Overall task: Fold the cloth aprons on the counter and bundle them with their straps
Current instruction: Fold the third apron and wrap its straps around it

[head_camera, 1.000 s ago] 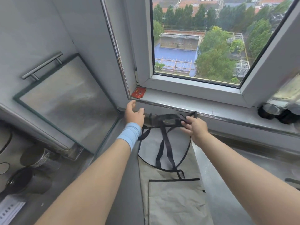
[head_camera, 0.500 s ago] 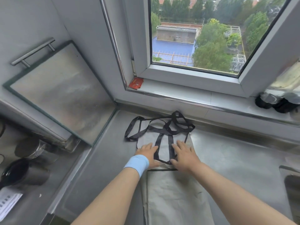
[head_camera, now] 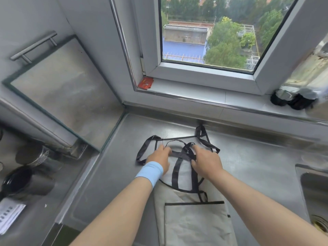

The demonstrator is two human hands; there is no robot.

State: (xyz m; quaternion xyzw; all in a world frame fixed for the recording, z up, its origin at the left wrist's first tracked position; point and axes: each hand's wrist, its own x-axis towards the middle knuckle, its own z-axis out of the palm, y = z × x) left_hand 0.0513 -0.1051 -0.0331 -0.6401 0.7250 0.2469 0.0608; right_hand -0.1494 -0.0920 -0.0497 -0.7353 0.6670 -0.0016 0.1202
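Note:
A grey cloth apron (head_camera: 195,219) with black trim and a front pocket lies flat on the steel counter (head_camera: 110,174), bib end away from me. Its black straps (head_camera: 205,141) lie in tangled loops over the bib and on the counter beyond it. My left hand (head_camera: 159,158), with a light blue wristband, and my right hand (head_camera: 206,162) sit side by side on the top of the bib. A short stretch of black strap runs between them, and each hand pinches one end of it. Both hands are blurred with motion.
A framed glass panel (head_camera: 62,96) with a bar handle leans against the left wall. Metal cups (head_camera: 32,157) stand lower left. A sink (head_camera: 314,192) opens at the right edge. The window sill holds a red card (head_camera: 145,83) and dark jars (head_camera: 292,99).
My hands drew back from the sill edge, pressed flat on the bib, then slid forward and took hold of a strap. The strap loops have spread out on the counter.

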